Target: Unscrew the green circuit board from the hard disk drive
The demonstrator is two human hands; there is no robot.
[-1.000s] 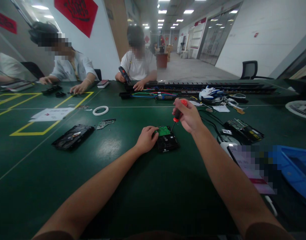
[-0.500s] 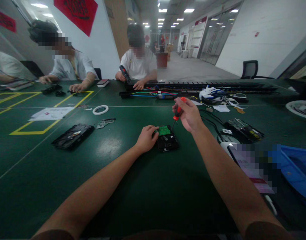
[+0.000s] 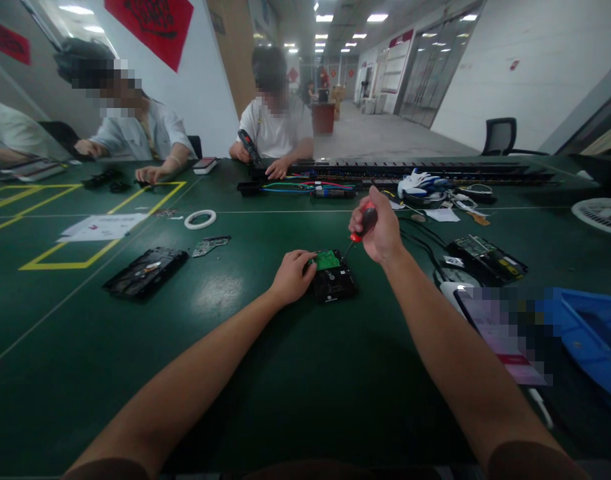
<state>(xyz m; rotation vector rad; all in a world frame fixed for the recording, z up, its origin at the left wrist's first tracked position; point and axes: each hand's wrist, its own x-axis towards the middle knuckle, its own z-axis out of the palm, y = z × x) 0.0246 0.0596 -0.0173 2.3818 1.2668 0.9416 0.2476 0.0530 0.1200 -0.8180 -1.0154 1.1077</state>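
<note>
Right hand (image 3: 380, 230) clamping one screwdriver (image 3: 356, 237), left hand (image 3: 294, 277) gripping one black device (image 3: 334, 287) lying on the desk (image 3: 285, 373), one blue bin (image 3: 592, 320) and one white basket (image 3: 592, 215) standing at right, the basket holding indistinct items

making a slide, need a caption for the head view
Left hand against a black device with a green board; right hand holds a red-and-black screwdriver angled toward it.

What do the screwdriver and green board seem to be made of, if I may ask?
Screwdriver: handle likely smooth plastic or rubber, coloured red and black; thin shaft probably metal, gloss unclear. Green board: probably coated laminate, from its flat green face.
</note>
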